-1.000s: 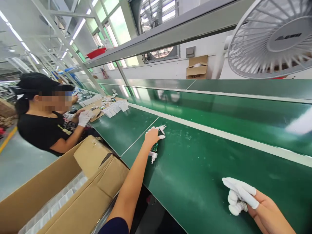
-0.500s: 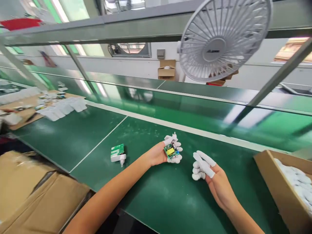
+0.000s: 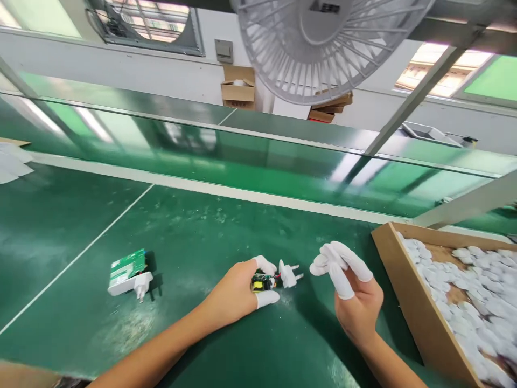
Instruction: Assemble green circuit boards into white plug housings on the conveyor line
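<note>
My left hand (image 3: 242,288) is closed around a small circuit board (image 3: 262,283) with a yellow part on it, low over the green bench. Short wires lead from the board to a white two-pin plug (image 3: 288,274), which sticks out beyond my fingertips to the right. My right hand (image 3: 347,285) is raised to the right of the plug, apart from it. Its white-covered fingers are bent together in a pinch; whether a small thing is between them is hidden. White finger covers show on both hands. A second green board with a white housing and plug (image 3: 128,274) lies on the left.
At the right stands a cardboard box (image 3: 407,302) with many white rounded pieces in it. A white fan (image 3: 331,48) hangs overhead in front of me. Behind the green bench (image 3: 194,237) run a pale strip and a raised ledge. White parts lie at the far left.
My view has turned right and closer. The left hand has turned over, palm down, with the plug now pointing right. The right hand's fingers have drawn together from a more stretched pose.
</note>
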